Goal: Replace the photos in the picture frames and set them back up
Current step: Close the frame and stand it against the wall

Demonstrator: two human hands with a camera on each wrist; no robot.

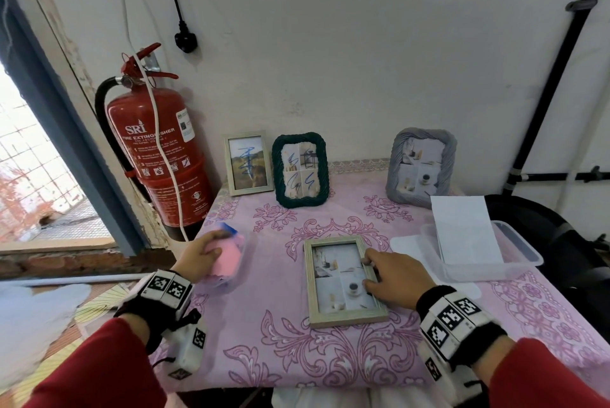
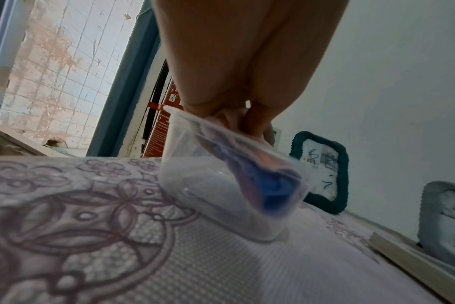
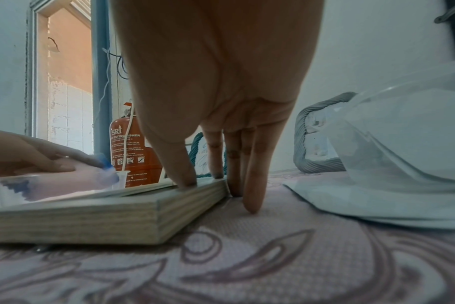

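Observation:
A pale wood frame lies flat and face up mid-table, with a four-part photo under its glass. My right hand rests on its right rail, thumb and forefinger on top, the other fingers straight down beside the edge. My left hand pinches a pink cloth inside a small clear cup, which is tilted on the table; something blue lies in it too. Against the back wall stand a small pale frame, a dark green rope frame and a grey rope frame.
A clear plastic tub holding white sheets sits at the right, on the pink floral tablecloth. A red fire extinguisher hangs at the table's left rear corner. A black chair stands off the right edge.

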